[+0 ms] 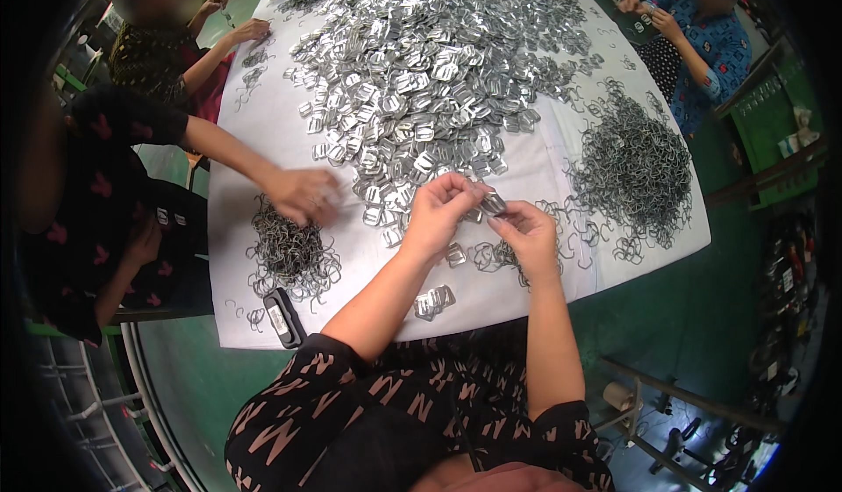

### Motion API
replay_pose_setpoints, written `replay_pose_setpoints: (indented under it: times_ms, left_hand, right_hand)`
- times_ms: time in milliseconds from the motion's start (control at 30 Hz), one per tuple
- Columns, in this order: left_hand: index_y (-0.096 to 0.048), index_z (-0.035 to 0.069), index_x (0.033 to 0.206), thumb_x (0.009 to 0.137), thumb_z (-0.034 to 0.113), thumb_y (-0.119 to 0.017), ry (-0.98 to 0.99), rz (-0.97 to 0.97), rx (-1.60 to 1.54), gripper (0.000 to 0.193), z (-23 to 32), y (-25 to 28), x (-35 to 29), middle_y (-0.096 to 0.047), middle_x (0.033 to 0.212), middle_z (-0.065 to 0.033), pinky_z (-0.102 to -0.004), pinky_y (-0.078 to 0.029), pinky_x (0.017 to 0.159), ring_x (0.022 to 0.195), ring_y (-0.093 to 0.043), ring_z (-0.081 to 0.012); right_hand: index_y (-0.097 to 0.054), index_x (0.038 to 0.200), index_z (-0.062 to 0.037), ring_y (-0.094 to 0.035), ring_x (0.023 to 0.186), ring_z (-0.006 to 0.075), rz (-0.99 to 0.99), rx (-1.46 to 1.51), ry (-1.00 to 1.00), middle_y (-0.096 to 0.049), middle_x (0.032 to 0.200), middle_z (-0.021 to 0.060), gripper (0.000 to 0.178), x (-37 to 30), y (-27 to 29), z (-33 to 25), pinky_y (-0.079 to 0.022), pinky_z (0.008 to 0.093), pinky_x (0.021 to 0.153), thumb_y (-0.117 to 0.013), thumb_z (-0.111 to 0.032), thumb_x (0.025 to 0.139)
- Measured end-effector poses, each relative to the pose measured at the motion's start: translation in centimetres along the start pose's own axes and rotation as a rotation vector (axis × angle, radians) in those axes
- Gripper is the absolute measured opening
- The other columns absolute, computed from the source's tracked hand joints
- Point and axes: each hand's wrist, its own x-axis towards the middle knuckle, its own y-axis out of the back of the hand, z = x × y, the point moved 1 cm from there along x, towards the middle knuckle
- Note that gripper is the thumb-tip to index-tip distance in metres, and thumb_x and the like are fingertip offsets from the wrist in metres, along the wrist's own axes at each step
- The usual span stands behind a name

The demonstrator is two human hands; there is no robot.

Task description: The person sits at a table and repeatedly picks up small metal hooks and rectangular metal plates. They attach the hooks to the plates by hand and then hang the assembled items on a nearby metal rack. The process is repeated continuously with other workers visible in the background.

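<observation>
Over the near part of the table, my left hand and my right hand meet at a small silver metal buckle. The fingertips of both are pinched on it, and they hide part of it. Just beyond spreads a large heap of similar flat slotted buckles. Several bent wire pieces lie loose beneath my right hand. Between my forearms, near the table's front edge, sits a small group of buckles, with a single buckle a little farther in.
A heap of bent wire pieces covers the right side; a smaller wire heap lies left, where a co-worker's blurred hand reaches over. Near it rests a black oblong object on the white-covered table. Two other people sit farther along the sides.
</observation>
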Motion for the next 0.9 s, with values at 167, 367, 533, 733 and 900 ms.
replay_pose_setpoints:
  times_ms: [167, 367, 533, 733, 900]
  left_hand:
    - [-0.054, 0.002, 0.085, 0.086, 0.003, -0.063, -0.134, -0.057, 0.207, 0.01, 1.6, 0.9, -0.1, -0.068, 0.09, -0.007, -0.0203, -0.047, 0.071, 0.079, -0.058, -0.0068]
    - [-0.052, 0.001, 0.085, 0.087, 0.004, -0.063, -0.206, -0.112, 0.495, 0.012, 1.0, 1.2, -0.3, -0.065, 0.086, -0.005, -0.0244, -0.047, 0.075, 0.084, -0.06, -0.009]
    - [-0.051, 0.001, 0.085, 0.088, 0.003, -0.063, -0.165, -0.149, 0.576, 0.012, 0.5, 1.1, 0.7, -0.064, 0.086, -0.0049, -0.0271, -0.048, 0.081, 0.089, -0.063, -0.0127]
    - [-0.053, 0.001, 0.086, 0.087, 0.005, -0.063, -0.22, -0.261, 0.801, 0.012, -0.1, -1.6, 0.8, -0.065, 0.085, -0.0074, -0.0296, -0.05, 0.079, 0.085, -0.064, -0.0145]
    - [-0.055, 0.001, 0.085, 0.08, 0.003, -0.066, -0.398, -0.356, 0.961, 0.012, 0.1, -3.8, 0.8, -0.065, 0.078, -0.0115, -0.0339, -0.049, 0.067, 0.073, -0.065, -0.0269]
  right_hand:
    - [-0.067, 0.109, 0.0014, -0.06, 0.08, 0.0218, 0.156, -0.763, 0.111, -0.064, 0.089, 0.0094, 0.036, 5.2, 1.7, 1.4, -0.048, 0.0321, 0.075, -0.075, -0.014, 0.077]
    - [-0.07, 0.097, 0.0003, -0.059, 0.089, 0.0339, 0.17, -1.135, 0.213, -0.061, 0.089, 0.0156, 0.025, 8.7, 0.7, 3.8, -0.046, 0.0437, 0.083, -0.069, -0.019, 0.082]
    - [-0.066, 0.087, 0.0025, -0.065, 0.077, 0.0286, 0.295, -0.988, 0.281, -0.063, 0.083, 0.0143, 0.017, 7.4, 3.2, 2.6, -0.05, 0.0392, 0.069, -0.062, -0.014, 0.088]
    - [-0.061, 0.093, 0.0033, -0.066, 0.057, 0.0134, 0.183, -0.296, -0.08, -0.063, 0.07, 0.0072, 0.018, 3.6, 3.9, -1.5, -0.045, 0.0227, 0.048, -0.054, -0.013, 0.096]
    - [-0.062, 0.094, 0.0049, -0.064, 0.059, 0.012, 0.143, -0.261, -0.047, -0.063, 0.071, 0.0069, 0.017, 1.5, 3.2, -4.1, -0.048, 0.0224, 0.053, -0.057, -0.011, 0.094]
